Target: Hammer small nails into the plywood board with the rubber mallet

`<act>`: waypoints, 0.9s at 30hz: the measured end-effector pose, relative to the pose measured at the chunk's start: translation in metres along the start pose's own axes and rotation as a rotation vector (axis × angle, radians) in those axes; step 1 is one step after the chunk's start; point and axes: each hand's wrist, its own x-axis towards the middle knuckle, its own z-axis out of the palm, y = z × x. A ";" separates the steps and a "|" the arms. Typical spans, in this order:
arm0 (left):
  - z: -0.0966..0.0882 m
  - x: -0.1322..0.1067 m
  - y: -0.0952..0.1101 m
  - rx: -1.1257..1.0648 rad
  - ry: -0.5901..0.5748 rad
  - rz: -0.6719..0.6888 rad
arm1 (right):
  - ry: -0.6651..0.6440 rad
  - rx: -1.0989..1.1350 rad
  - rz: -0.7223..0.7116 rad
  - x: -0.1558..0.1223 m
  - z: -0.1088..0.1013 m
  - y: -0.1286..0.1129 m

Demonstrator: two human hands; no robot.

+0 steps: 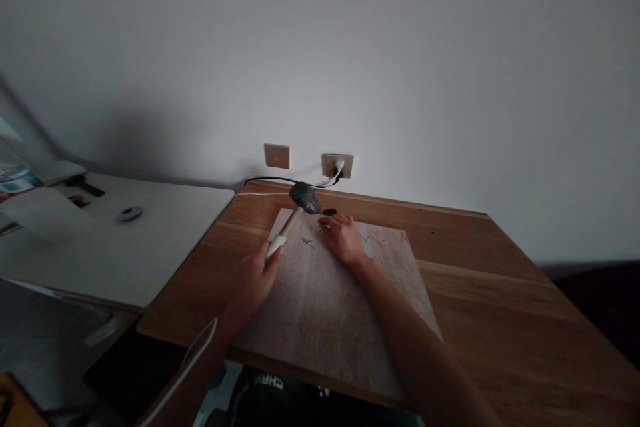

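My left hand (256, 280) is wrapped around the pale handle of a rubber mallet (305, 198). Its dark head is raised over the far part of a light, worn board (320, 320) lying on the wooden table. On that board rests my right hand (344, 238), fingers bent and drawn together at the far side; whatever is between the fingertips is too small to make out. Just left of it lies a small shiny metal piece (308, 242). A thin bent wire (373, 238) is on the board to the right of my right hand.
The wooden table (480, 300) meets the wall, where a socket with plugs (339, 166) and a blank plate (277, 156) sit. Cables run along the table's back edge, near a dark oval (329, 212). A white table (165, 240) on the left carries a roundish grey object (131, 214).
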 end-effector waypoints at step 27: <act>-0.002 0.000 0.006 0.127 -0.074 0.042 | -0.085 0.013 0.082 0.001 0.000 -0.004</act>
